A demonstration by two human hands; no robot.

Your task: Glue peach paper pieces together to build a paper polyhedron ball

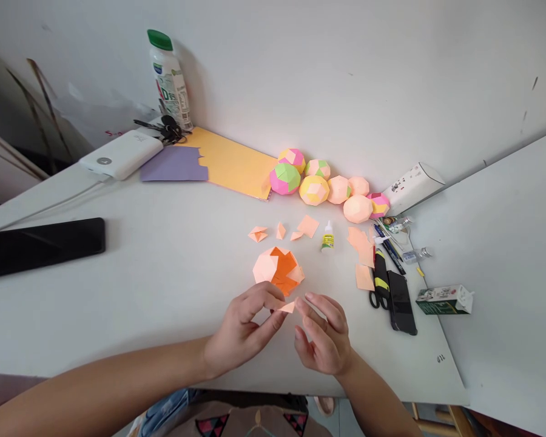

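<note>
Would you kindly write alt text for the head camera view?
Two bare hands, left hand and right hand, pinch a small peach paper piece above a white table. Just beyond sits a half-built orange and peach paper ball; finished paper balls, glue and scissors lie farther back.

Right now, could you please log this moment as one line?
left hand: pinching folded paper piece | right hand: pinching same piece | half-built paper ball: on table

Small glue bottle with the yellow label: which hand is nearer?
Right. The right hand sits below the small glue bottle with the yellow label, almost straight under it; the left hand is farther off, below and to its left.
</note>
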